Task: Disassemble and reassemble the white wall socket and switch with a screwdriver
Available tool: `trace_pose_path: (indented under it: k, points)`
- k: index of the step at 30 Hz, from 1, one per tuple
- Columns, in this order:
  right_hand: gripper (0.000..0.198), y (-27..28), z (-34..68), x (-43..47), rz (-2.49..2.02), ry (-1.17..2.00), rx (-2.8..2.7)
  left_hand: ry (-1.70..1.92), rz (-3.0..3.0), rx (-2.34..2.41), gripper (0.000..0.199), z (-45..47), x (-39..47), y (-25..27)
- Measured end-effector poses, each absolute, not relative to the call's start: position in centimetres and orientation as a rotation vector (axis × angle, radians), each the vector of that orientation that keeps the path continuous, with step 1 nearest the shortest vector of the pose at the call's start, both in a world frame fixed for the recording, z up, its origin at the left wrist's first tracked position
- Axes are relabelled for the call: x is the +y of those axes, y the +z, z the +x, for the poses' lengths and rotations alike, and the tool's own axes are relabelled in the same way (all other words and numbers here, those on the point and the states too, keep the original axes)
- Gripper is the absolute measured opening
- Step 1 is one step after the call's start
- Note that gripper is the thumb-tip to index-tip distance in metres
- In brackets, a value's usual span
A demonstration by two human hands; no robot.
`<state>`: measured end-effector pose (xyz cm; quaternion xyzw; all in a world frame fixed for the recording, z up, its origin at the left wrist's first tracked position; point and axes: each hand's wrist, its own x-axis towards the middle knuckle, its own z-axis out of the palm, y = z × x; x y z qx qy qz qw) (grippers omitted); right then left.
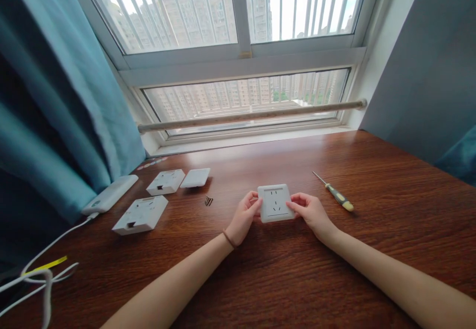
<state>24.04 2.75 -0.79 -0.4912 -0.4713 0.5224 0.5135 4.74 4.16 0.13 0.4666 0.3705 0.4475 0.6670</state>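
A white wall socket (275,204) with several dark slots faces me, held up over the wooden table. My left hand (245,215) grips its left edge, thumb on the front and fingers behind. On the opposite edge, my right hand (310,215) pinches it the same way. What the fingertips touch at the back is hidden. To the right lies a screwdriver (338,196) with a grey and yellow handle, its tip pointing away to the left. A small heap of screws (208,201) rests left of my left hand.
Two white mounting boxes (143,215) and a white plate (196,177) lie at the left. Behind them are a white power strip or similar block (111,193) with a white cable (59,242) and a blue curtain (92,96). A window with a rail (253,116) borders the table (390,249).
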Motion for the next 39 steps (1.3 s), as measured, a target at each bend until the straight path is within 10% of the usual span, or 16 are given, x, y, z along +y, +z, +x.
trace_pose_path:
  k: [14,21,39]
  points:
    - [0.026,-0.3,23.5,2.0,-1.108,1.223,-1.181,0.557,0.700,0.436,0.068,4.5,3.2,1.3]
    - [0.063,-0.3,24.0,2.5,-1.143,1.070,-1.342,0.596,0.685,0.482,0.063,4.7,3.2,1.0]
    - [0.051,0.2,24.2,2.2,-1.129,0.952,-1.510,0.629,0.677,0.467,0.064,4.8,3.3,0.3]
